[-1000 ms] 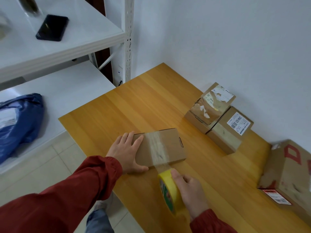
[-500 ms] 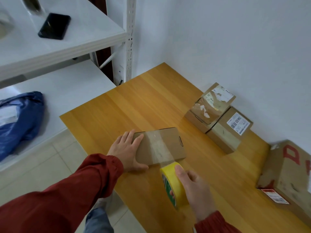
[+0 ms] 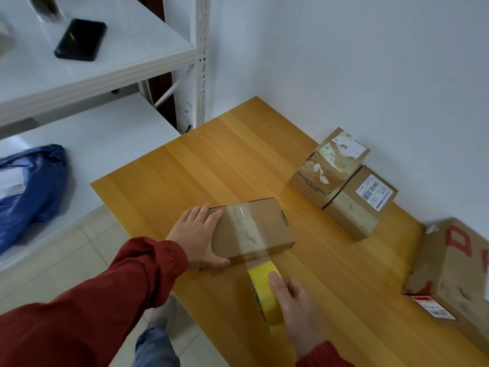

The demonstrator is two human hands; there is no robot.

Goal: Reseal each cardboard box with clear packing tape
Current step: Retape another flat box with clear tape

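A small flat cardboard box (image 3: 267,229) lies on the wooden table (image 3: 225,165) near its front edge. My left hand (image 3: 197,235) lies on the box's left end with straight fingers, thumb along the near side. A strip of clear tape (image 3: 250,234) runs across the box top and stretches down to the yellow tape roll (image 3: 263,295). My right hand (image 3: 293,307) grips that roll just in front of the box, thumb on the roll's outer face.
Two small boxes (image 3: 330,168) (image 3: 361,201) stand against the wall at the right. A larger box with red print (image 3: 455,274) sits at the far right. White shelves on the left hold a black phone (image 3: 80,39) and a blue bag (image 3: 31,189).
My right hand has drawn the roll back toward me, away from the box, so a longer stretch of tape spans from box to roll. My left hand stays on the box.
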